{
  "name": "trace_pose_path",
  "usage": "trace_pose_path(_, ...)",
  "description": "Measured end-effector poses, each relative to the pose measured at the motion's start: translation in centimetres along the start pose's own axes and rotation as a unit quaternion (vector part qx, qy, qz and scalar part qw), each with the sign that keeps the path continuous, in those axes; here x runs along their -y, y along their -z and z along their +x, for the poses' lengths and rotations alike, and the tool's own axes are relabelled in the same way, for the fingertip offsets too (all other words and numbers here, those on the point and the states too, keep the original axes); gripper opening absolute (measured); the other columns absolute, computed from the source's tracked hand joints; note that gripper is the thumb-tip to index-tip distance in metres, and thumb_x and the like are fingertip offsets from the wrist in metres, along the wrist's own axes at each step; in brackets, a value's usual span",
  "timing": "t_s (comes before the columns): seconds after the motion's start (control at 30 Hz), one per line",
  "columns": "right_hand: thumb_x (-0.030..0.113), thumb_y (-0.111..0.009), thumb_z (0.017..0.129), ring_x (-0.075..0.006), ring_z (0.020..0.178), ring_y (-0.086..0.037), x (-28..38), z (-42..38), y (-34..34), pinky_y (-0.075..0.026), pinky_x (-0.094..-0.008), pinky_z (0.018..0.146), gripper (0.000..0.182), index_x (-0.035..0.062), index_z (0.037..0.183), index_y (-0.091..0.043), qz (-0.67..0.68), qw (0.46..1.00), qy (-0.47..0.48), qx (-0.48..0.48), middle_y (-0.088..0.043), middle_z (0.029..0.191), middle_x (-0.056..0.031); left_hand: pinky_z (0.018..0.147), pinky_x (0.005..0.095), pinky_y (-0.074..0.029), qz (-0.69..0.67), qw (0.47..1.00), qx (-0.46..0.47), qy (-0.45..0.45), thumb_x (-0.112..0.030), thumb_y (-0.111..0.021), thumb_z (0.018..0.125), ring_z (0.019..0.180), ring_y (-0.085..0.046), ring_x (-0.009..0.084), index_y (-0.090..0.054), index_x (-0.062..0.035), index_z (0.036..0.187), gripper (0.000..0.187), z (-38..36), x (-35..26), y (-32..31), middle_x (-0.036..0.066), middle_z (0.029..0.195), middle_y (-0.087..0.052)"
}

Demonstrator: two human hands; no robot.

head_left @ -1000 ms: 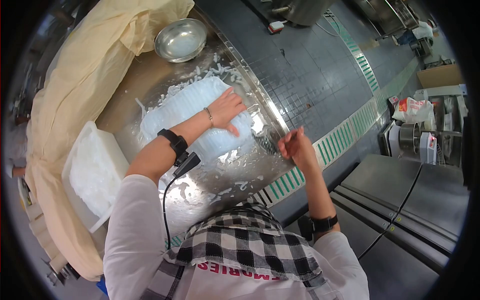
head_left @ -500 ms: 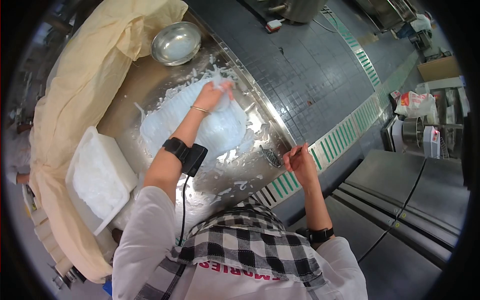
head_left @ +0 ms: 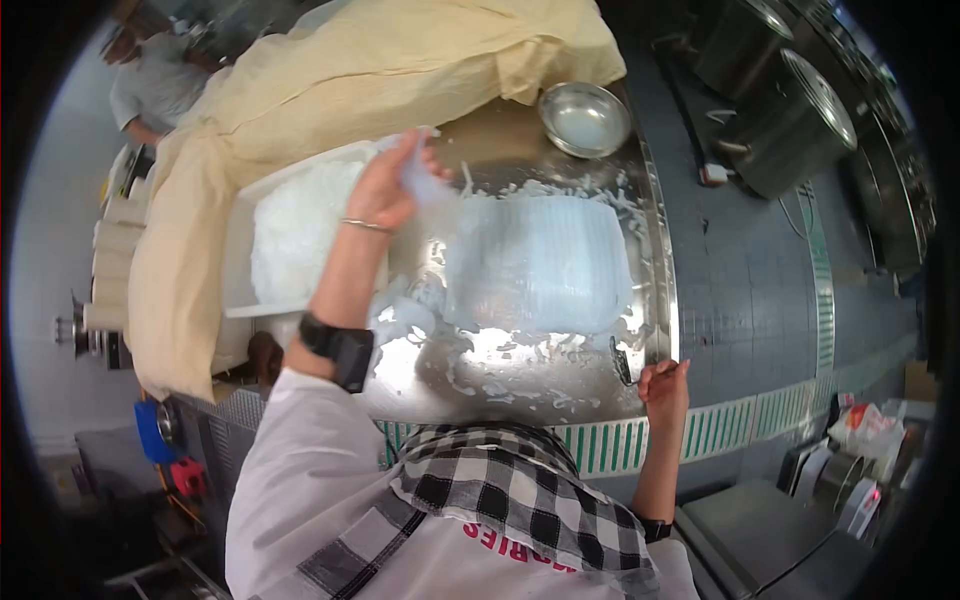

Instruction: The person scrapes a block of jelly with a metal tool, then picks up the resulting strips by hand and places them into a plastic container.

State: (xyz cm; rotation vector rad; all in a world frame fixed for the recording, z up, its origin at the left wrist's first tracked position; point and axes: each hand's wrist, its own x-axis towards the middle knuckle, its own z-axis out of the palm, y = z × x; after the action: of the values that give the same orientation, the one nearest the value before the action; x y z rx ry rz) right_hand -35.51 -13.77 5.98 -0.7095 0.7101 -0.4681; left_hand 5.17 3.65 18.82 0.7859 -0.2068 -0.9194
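Note:
My left hand (head_left: 385, 185) is raised beside the white tub, its fingers closed around a blurred, translucent white piece of jelly (head_left: 425, 185). Shredded white jelly (head_left: 295, 235) fills much of the tub (head_left: 268, 308). On the steel table (head_left: 500, 150) lies a large, pale, ridged jelly slab (head_left: 560, 265), surrounded by loose scraps. My right hand (head_left: 664, 388) hovers at the table's right front edge, fingers loosely bent and apart, with nothing visible in them. Close to it, a dark metal scraper or grater (head_left: 621, 360) rests on the steel, untouched.
A steel bowl (head_left: 585, 120) stands at the table's back right. Cream cloth (head_left: 330, 80) drapes over something along the back and left. Metal pots (head_left: 790, 130) stand on the floor beyond. Another person (head_left: 155, 85) is at the far left. A green-slotted floor drain (head_left: 720, 430) runs behind the right hand.
My left hand has moved from the slab leftwards to the tub, carrying jelly. My right hand stays near the scraper. The view has turned, showing more of the left side.

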Motion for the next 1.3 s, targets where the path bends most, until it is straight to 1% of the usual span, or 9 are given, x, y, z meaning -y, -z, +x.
trace_pose_path(0.17, 0.048, -0.029, 0.086, -0.0161, 0.047, -0.044, 0.1, 0.7, -1.1, -0.031, -0.024, 0.042, 0.043, 0.0103, 0.076, -0.046, -0.005, 1.0, -0.014, 0.009, -0.05, 0.062, -0.0095, 0.059, 0.0293, -0.045, 0.15, 0.963, -0.22, 0.021, -0.019, -0.055, 0.08, 0.061, -0.05, 0.0136, -0.05, -0.0035, 0.092, 0.02, -5.3, -10.6, 6.7, 0.002, 0.066, -0.05)
trace_pose_path(0.33, 0.044, -0.029, 0.088, -0.0151, 0.048, -0.045, -0.3, 1.5, -2.1, -0.032, -0.0239, 0.043, 0.041, 0.0088, 0.076, -0.046, -0.043, 0.998, -0.025, 0.025, -0.051, 0.062, -0.0092, 0.058, 0.032, -0.046, 0.427, 0.813, -0.389, 0.074, -0.016, -0.056, 0.076, 0.064, -0.053, 0.0183, -0.053, -0.0039, 0.085, 0.016, -4.7, -16.3, 16.8, 0.009, 0.069, -0.054)
trace_pose_path(0.4, 0.044, -0.03, 0.088, -0.0147, 0.049, -0.045, -0.2, 2.5, -2.5, -0.033, -0.0242, 0.044, 0.041, 0.008, 0.076, -0.046, -0.083, 0.996, -0.027, 0.018, -0.052, 0.062, -0.0091, 0.061, 0.0322, -0.045, 0.772, 0.467, -0.396, 0.17, -0.014, -0.05, 0.073, 0.069, -0.055, 0.0213, -0.056, -0.0028, 0.08, 0.014, -3.9, -17.9, 16.5, 0.015, 0.075, -0.058)
trace_pose_path(0.47, 0.043, -0.031, 0.087, -0.014, 0.049, -0.046, 1.1, 3.3, -3.3, -0.034, -0.0241, 0.044, 0.041, 0.0062, 0.076, -0.047, -0.165, 0.986, -0.022, 0.01, -0.054, 0.062, -0.0089, 0.061, 0.0346, -0.045, 0.869, 0.313, -0.381, -0.04, -0.011, -0.049, 0.07, 0.07, -0.057, 0.0256, -0.056, 0.0012, 0.084, 0.02, -4.3, -17.6, 19.2, 0.017, 0.073, -0.058)
trace_pose_path(0.6, 0.04, -0.032, 0.088, -0.0099, 0.047, -0.045, 4.1, 7.1, -8.1, -0.035, -0.0208, 0.043, 0.041, 0.0052, 0.074, -0.049, -0.268, 0.963, 0.02, 0.013, -0.055, 0.062, -0.0063, 0.061, 0.0337, -0.045, 0.808, 0.438, -0.246, -0.31, -0.009, -0.048, 0.076, 0.069, -0.056, 0.0249, -0.056, -0.005, 0.092, 0.018, -4.9, -7.9, 8.7, 0.011, 0.074, -0.058)
trace_pose_path(0.67, 0.038, -0.032, 0.088, -0.0079, 0.047, -0.044, 4.7, 10.2, -10.2, -0.035, -0.0196, 0.043, 0.04, 0.0059, 0.072, -0.05, -0.316, 0.947, 0.033, 0.053, -0.054, 0.061, -0.004, 0.067, 0.0331, -0.044, 0.714, 0.647, -0.113, -0.243, -0.005, -0.055, 0.072, 0.077, -0.054, 0.0258, -0.053, -0.007, 0.095, 0.023, -5.7, 1.6, 5.5, 0.01, 0.084, -0.055)
trace_pose_path(0.77, 0.039, -0.032, 0.088, -0.0075, 0.049, -0.046, 3.8, 15.9, -12.5, -0.037, -0.0203, 0.045, 0.04, 0.0068, 0.074, -0.05, -0.391, 0.913, 0.049, 0.105, -0.054, 0.062, -0.0028, 0.089, 0.0388, -0.034, 0.753, 0.615, 0.083, -0.22, -0.022, -0.065, 0.065, 0.106, -0.042, 0.0315, -0.048, -0.0023, 0.107, 0.049, -6.5, 15.6, 3.0, 0.018, 0.11, -0.047)
trace_pose_path(0.87, 0.039, -0.03, 0.088, -0.0074, 0.05, -0.047, 2.3, 20.2, -15.0, -0.037, -0.0203, 0.045, 0.041, 0.0067, 0.074, -0.05, -0.425, 0.897, 0.065, 0.102, -0.054, 0.063, -0.0026, 0.095, 0.0479, -0.021, 0.81, 0.56, 0.093, -0.15, -0.043, -0.066, 0.059, 0.116, -0.025, 0.0387, -0.028, 0.0037, 0.121, 0.086, -6.2, 22.2, 1.2, 0.023, 0.126, -0.026)
trace_pose_path(1.3, 0.037, -0.03, 0.088, -0.0108, 0.056, -0.049, -0.1, 19.4, -12.4, -0.04, -0.0244, 0.05, 0.043, 0.0028, 0.072, -0.051, -0.435, 0.886, 0.093, 0.127, -0.055, 0.064, -0.0045, 0.095, 0.0511, -0.017, 0.817, 0.557, 0.024, -0.151, -0.052, -0.064, 0.055, 0.119, -0.018, 0.0389, -0.027, 0.0073, 0.12, 0.095, -4.2, 25.8, 1.4, 0.025, 0.127, -0.021)
